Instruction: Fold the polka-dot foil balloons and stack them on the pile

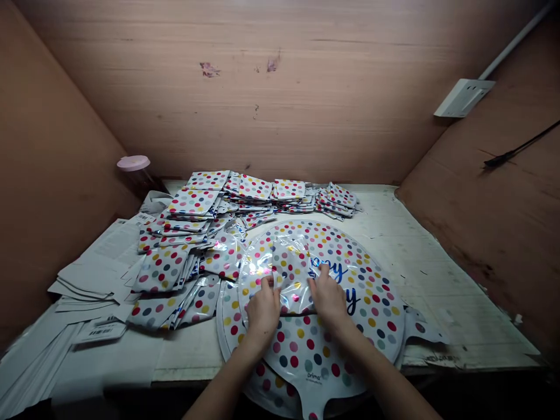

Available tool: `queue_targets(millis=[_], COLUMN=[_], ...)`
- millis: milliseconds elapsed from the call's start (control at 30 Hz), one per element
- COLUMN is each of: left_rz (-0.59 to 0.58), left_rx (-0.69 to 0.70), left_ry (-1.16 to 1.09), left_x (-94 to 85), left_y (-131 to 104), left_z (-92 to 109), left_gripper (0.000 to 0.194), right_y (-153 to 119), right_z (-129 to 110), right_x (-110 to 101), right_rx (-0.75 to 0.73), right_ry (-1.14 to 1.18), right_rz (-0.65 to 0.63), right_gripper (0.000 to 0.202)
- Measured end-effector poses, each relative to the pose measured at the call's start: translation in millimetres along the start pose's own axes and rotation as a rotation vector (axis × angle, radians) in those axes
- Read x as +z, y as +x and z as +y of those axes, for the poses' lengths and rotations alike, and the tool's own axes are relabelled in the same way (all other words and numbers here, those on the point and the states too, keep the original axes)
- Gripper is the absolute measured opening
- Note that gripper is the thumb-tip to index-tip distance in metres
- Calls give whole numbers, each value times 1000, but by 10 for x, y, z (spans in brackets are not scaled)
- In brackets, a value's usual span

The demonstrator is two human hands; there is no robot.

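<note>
My left hand (263, 309) grips the left edge of a partly folded foil balloon (292, 277), white with coloured dots. My right hand (329, 296) has its fingers curled at the same balloon's right side. The folded part is shiny and lies over flat round balloons (301, 350) stacked beneath my hands. Blue lettering shows beside my right hand, partly covered. One balloon's neck (312, 402) points toward me, and another neck (422, 328) sticks out to the right. My fingertips are partly hidden behind the foil and my hands.
Piles of folded dotted balloons (161, 269) stand at the left, with more (254, 188) along the back. Printed paper sheets (94, 277) lie at far left. A jar with a pink lid (133, 163) is in the back corner. A white socket box (464, 98) hangs on the right wall.
</note>
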State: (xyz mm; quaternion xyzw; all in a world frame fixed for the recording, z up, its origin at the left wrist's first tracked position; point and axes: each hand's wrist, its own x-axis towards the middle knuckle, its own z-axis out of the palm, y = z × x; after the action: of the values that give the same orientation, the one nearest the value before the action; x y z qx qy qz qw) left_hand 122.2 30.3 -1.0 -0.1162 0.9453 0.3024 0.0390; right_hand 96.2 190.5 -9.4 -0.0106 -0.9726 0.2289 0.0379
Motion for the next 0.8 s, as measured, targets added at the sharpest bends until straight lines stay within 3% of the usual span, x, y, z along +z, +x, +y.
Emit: queue_targets(millis=[67, 167, 200, 267, 367, 433, 533, 600, 700, 800], left_rz=[-8, -6, -6, -5, 4, 18, 20, -7, -61, -56], left_rx=[11, 30, 52, 111, 178, 205, 227, 233, 336, 593], left_ry=[55, 143, 159, 161, 105, 49, -46, -96, -90, 65], left_x=[26, 45, 45, 40, 30, 32, 43, 36, -32, -144], left_y=[5, -7, -15, -35, -55, -47, -16, -13, -60, -113], left_z=[24, 22, 19, 13, 4, -2, -13, -32, -118, -301], left_gripper=[31, 35, 37, 39, 31, 27, 26, 28, 30, 77], right_y=[17, 258, 389, 646, 766, 574, 54, -241, -441, -528], right_z=[-89, -207, -239, -284, -278, -200, 15, 160, 268, 275], right_x=[51, 158, 194, 235, 156, 25, -123, -121, -50, -83], right_rx=[-221, -625, -642, -528, -390, -499, -834, -878, -868, -935], right_ry=[-140, -242, -247, -253, -236, -197, -175, -258, -370, -300], right_rz=[54, -75, -129, -176, -142, -94, -90, -58, 58, 131], right_gripper=[41, 46, 49, 56, 60, 60, 56, 53, 49, 46])
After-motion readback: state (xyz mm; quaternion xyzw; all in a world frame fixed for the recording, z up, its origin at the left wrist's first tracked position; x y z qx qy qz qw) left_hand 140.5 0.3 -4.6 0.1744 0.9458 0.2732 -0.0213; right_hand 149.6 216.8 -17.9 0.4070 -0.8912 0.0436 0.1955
